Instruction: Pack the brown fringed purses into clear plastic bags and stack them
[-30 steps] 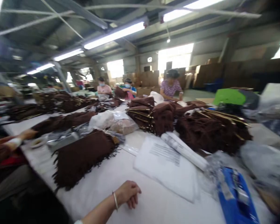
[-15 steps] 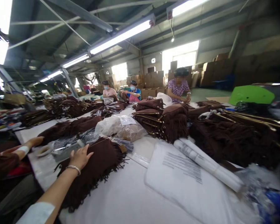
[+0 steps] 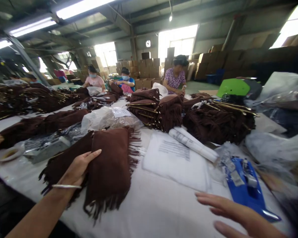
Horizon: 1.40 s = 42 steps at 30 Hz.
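Brown fabric right up close: the left hand (image 3: 76,168) pinches the side of a fringed piece (image 3: 109,162), thumb on top, fingertips hidden. Low on the right, the right hand (image 3: 238,213) hangs with fingers spread, nothing in it. I'd call this the handling of one single piece; a clean next move calls for a firm pinch and the loose fringe kept free. Whether it touches the bench (image 3: 159,206) I can't tell. Partly covered by the left hand, a second brown piece (image 3: 69,153) lies on that white surface. To the right, a printed white sheet (image 3: 172,160) lies flat, a white roll (image 3: 192,144) over its edge, a blue tool (image 3: 237,190) beyond the right hand. Farther out, brown stacks (image 3: 171,114); then three co-workers (image 3: 175,77), cardboard boxes (image 3: 149,67), bright windows (image 3: 178,34).
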Each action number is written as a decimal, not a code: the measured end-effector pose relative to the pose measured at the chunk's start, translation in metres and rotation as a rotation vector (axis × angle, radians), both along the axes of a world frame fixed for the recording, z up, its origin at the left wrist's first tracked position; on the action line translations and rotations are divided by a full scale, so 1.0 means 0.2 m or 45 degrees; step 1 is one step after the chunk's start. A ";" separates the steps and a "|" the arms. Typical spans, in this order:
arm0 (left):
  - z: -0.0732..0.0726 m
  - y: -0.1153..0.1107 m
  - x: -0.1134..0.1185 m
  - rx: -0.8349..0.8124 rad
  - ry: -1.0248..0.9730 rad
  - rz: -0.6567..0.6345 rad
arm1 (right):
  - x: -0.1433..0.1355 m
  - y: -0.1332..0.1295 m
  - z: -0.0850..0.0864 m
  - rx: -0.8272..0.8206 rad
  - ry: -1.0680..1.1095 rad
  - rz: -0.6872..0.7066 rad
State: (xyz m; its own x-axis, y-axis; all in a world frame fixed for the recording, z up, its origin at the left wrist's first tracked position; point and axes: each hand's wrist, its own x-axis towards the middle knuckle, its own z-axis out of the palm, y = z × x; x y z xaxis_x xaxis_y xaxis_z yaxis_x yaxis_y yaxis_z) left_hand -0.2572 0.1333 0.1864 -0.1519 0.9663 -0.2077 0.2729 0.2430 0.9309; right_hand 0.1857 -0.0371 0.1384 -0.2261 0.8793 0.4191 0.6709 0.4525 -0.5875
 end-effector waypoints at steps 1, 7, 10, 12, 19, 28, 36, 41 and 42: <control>-0.05 -0.08 0.10 0.017 -0.227 0.082 | -0.02 0.01 -0.01 -0.188 0.001 0.095; -0.60 -0.65 0.74 -0.486 -0.864 0.353 | -0.21 -0.04 -0.26 -0.156 0.003 -0.286; -0.81 -0.85 0.89 -0.733 -0.985 0.403 | -0.32 -0.14 -0.40 -0.094 -0.298 -0.082; -0.86 -0.91 0.91 -0.765 -1.009 0.331 | -0.39 -0.16 -0.49 -0.078 -0.498 0.052; -0.84 -0.88 0.79 -0.757 -1.120 0.269 | -0.47 -0.05 -0.69 0.157 -0.733 0.042; -0.79 -1.02 0.58 -0.895 -1.164 -0.314 | -0.44 -0.27 -0.64 0.058 -0.882 0.099; -0.61 -0.64 0.12 0.107 0.579 -0.402 | -0.60 -0.07 -0.64 0.031 -0.802 0.179; -0.75 -0.66 0.05 0.243 0.976 -0.639 | -0.61 -0.01 -0.67 -0.005 -0.800 0.050; -0.78 -0.69 0.05 0.252 1.000 -0.636 | -0.61 0.00 -0.67 -0.013 -0.800 0.040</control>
State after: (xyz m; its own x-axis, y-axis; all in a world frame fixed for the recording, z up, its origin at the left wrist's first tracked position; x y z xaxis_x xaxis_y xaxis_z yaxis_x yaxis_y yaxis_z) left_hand -0.2479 -0.0050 0.0308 0.2617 0.9640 -0.0478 0.8678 -0.2134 0.4487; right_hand 0.0644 -0.0380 0.0040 -0.4524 0.8715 0.1894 0.8758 0.4742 -0.0898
